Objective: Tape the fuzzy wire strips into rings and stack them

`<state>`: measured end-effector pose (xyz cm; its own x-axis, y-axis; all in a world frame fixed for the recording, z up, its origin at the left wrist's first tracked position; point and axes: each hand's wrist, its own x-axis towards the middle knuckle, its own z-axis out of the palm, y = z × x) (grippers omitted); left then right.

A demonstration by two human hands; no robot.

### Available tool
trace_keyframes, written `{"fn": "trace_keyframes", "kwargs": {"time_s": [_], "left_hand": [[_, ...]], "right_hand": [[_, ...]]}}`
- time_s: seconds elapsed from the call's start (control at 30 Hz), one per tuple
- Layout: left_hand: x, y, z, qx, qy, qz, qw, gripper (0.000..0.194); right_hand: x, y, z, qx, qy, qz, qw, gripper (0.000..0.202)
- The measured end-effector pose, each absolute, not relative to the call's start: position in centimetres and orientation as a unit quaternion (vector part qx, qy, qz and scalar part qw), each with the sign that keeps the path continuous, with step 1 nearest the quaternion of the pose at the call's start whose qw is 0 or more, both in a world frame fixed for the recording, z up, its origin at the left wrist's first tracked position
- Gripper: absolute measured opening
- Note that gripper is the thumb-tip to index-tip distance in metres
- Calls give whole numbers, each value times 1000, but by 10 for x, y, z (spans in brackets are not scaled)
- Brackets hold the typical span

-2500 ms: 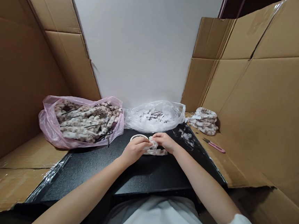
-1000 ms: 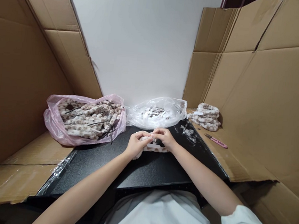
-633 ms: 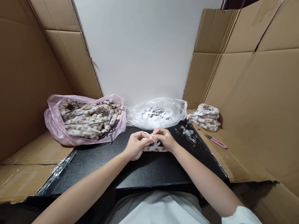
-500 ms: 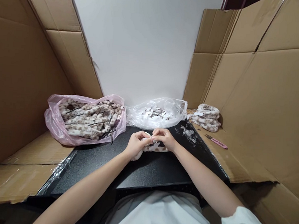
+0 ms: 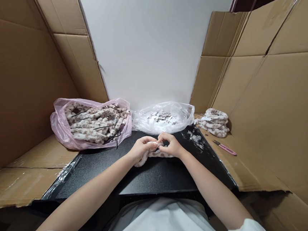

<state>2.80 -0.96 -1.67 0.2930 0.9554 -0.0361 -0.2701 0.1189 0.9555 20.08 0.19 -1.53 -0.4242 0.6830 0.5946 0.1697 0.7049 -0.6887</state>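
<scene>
A fluffy, cream-and-brown spotted plush headband (image 5: 144, 159) lies on the black tabletop between my hands, its loop partly covered by them. My left hand (image 5: 141, 148) is closed round its left side, thumb and fingers pressed together near the top. From the right, my right hand (image 5: 171, 145) curls its thumb and index finger to the same spot, where a small white bit shows at the fingertips. What exactly that bit is, I cannot make out.
A pink plastic bag (image 5: 60, 136) of spotted plush bands with dark strips stands back left. Behind my hands sits a clear bag (image 5: 182, 114) with white and dark slips. At right are stacked plush bands (image 5: 215, 122), pink thread snips (image 5: 226, 148) and loose fluff (image 5: 195, 139). Cardboard walls (image 5: 286, 105) flank the table.
My right thumb and index finger have opened into a wider loop, and the hand has turned slightly. My left hand keeps its hold on the headband. The whole view has shifted a little.
</scene>
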Motion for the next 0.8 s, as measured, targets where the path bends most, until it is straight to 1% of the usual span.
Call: {"fn": "trace_keyframes", "kwargs": {"time_s": [0.07,0.2,0.37,0.5,0.63,0.8], "left_hand": [[27,-9,-16,455,366,456,671,27],[25,-9,-14,431,368,434,700,29],[24,-9,-16,442,372,438,688,33],[22,-6,-18,477,372,453,655,35],[18,-2,-19,527,384,462,601,32],[15,-6,-12,677,379,427,465,29]], "right_hand": [[202,1,-15,-254,-810,255,462,12],[204,-1,-12,-244,-825,229,456,12],[204,-3,-11,-264,-825,227,445,9],[202,-1,-13,-289,-778,312,463,5],[199,4,-20,-300,-716,406,482,18],[198,8,-25,-318,-659,488,475,27]]}}
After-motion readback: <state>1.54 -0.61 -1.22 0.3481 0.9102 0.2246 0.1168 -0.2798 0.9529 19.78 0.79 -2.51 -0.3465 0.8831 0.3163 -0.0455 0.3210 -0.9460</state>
